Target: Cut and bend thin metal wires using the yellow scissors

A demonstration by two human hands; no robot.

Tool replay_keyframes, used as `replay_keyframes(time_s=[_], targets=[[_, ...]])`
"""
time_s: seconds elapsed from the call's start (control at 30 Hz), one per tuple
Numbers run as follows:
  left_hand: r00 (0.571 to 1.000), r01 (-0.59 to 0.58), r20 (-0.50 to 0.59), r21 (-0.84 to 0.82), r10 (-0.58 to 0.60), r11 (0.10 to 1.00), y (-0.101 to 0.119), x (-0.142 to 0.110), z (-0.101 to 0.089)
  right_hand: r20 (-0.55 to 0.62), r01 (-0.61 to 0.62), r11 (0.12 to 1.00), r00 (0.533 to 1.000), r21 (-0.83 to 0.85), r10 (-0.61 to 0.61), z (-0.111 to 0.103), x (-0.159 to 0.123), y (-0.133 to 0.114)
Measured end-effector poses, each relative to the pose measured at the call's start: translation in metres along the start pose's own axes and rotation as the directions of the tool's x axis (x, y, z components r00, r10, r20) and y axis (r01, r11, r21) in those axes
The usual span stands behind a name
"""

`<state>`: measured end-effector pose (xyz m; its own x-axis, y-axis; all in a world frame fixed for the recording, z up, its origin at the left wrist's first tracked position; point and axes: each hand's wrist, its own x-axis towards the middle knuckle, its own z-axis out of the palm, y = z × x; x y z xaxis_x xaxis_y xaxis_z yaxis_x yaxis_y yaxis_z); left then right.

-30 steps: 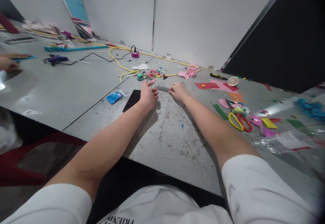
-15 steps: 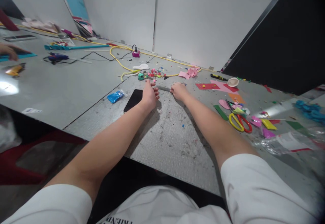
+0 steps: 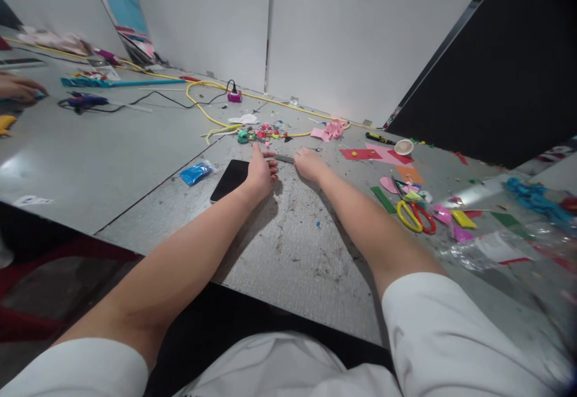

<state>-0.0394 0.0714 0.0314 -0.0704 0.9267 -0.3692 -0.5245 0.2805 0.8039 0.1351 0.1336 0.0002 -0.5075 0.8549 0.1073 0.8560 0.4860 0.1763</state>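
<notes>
My right hand point(image 3: 309, 164) is closed on the right end of a thin, flat grey strip point(image 3: 285, 158). Whether the strip is a blade or some other tool is too small to tell. Its left end reaches the fingertips of my left hand point(image 3: 260, 172), which stands on its edge with the palm facing right and the fingers loosely bent and apart. A black phone point(image 3: 231, 179) lies flat just left of my left hand, partly covered by it. Beyond my fingers is a pile of small coloured beads and scraps point(image 3: 269, 131), with a teal lump point(image 3: 243, 137) beside it.
Scissors point(image 3: 415, 217), a green strip point(image 3: 383, 199), red paper point(image 3: 360, 154) and a small cup point(image 3: 404, 147) lie on the right. A blue packet point(image 3: 196, 173), yellow cord point(image 3: 198, 100) and glue gun point(image 3: 85, 101) are leftward. Another person's hand point(image 3: 18, 86) shows far left.
The view has shifted slightly, so the tabletop things appear further left. My hands keep nearly the same pose around the grey strip. The other person's hand at far left has moved a little.
</notes>
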Motion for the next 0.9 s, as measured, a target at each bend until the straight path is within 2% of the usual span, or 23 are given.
replay_keyframes(time_s=[0.17,0.37,0.47,0.57,0.63,0.7,0.8,0.83,0.87,0.9], targets=[[0.995,0.061,0.074,0.062,-0.066,0.996,-0.002,-0.002,0.000,-0.002,0.033,0.999,0.999,-0.037,-0.033,-0.006,-0.006,-0.003],[0.994,0.042,0.098,0.074,-0.049,0.996,0.002,-0.006,0.001,-0.041,0.008,0.999,0.999,-0.049,-0.010,-0.019,-0.014,-0.004],[0.994,0.031,0.098,0.078,-0.039,0.996,0.001,-0.005,0.002,-0.115,-0.031,1.000,0.993,0.004,0.031,-0.025,-0.014,-0.001],[0.993,-0.014,0.116,0.160,-0.005,0.987,-0.006,-0.005,0.002,-0.266,-0.078,0.992,0.958,0.100,0.102,-0.033,-0.017,0.012],[0.983,-0.056,0.181,0.233,0.014,0.971,-0.011,-0.008,0.002,-0.416,-0.084,0.975,0.894,0.206,0.165,-0.043,-0.025,0.025],[0.950,-0.087,0.313,0.255,0.003,0.963,-0.014,-0.012,0.001,-0.567,-0.063,0.932,0.778,0.358,0.271,-0.058,-0.040,0.040],[0.838,-0.092,0.545,0.202,-0.034,0.975,-0.015,-0.022,0.000,-0.664,0.010,0.819,0.591,0.574,0.458,-0.082,-0.075,0.053],[0.796,-0.088,0.603,0.186,-0.044,0.979,-0.016,-0.026,0.001,-0.660,0.052,0.769,0.551,0.637,0.510,-0.087,-0.090,0.053],[0.758,-0.088,0.650,0.178,-0.050,0.980,-0.016,-0.030,0.001,-0.631,0.091,0.707,0.541,0.701,0.556,-0.091,-0.105,0.050],[0.727,-0.093,0.685,0.176,-0.054,0.980,-0.017,-0.034,0.001,-0.580,0.117,0.634,0.556,0.765,0.596,-0.093,-0.121,0.044]])
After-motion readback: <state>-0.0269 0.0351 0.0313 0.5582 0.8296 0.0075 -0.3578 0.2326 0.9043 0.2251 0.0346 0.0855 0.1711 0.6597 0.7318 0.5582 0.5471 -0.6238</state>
